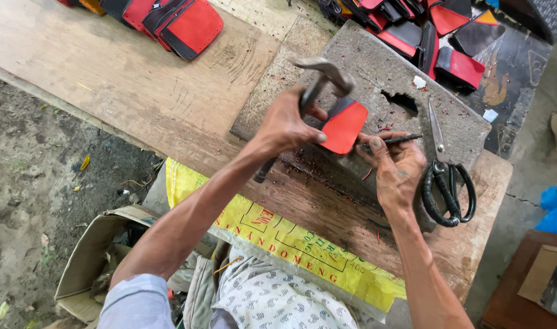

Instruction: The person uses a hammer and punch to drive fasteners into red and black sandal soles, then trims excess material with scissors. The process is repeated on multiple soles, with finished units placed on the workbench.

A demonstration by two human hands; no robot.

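Black-handled scissors (447,176) lying on the stone slab (376,73) just right of the work, piles of red-black pieces (187,24) at the desk (126,79) back, left hand (287,125) fingers wrapped round a hammer (318,82), right hand (397,167) pinching a thin punch (400,139) beside the red and black piece (344,125) on the slab

left hand (285,125) hides the hammer (318,79) handle's middle; red-and-black piece (344,127) partly covered; stacked pieces (184,24) cut by top edge.
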